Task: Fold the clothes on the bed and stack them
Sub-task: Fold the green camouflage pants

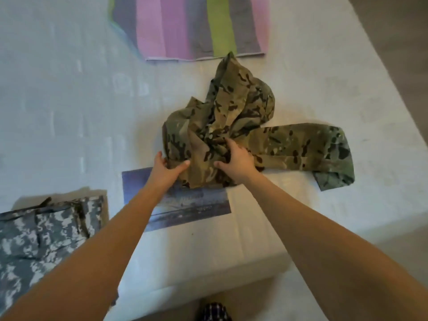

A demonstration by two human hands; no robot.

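A crumpled brown-green camouflage garment (234,117) lies in a heap in the middle of the white bed (69,100), one sleeve or leg stretched out to the right. My left hand (165,167) grips its near left edge, thumb on top of the cloth. My right hand (235,159) lies on the bunched middle of the garment with fingers curled into the fabric. A folded grey digital-camouflage garment (44,230) rests at the bed's near left corner.
A striped pink, grey and green cloth (192,26) lies flat at the far side of the bed. A blue-grey printed rectangle (185,205) shows on the sheet under my hands. The bed's edge runs along the right and near side, with floor beyond.
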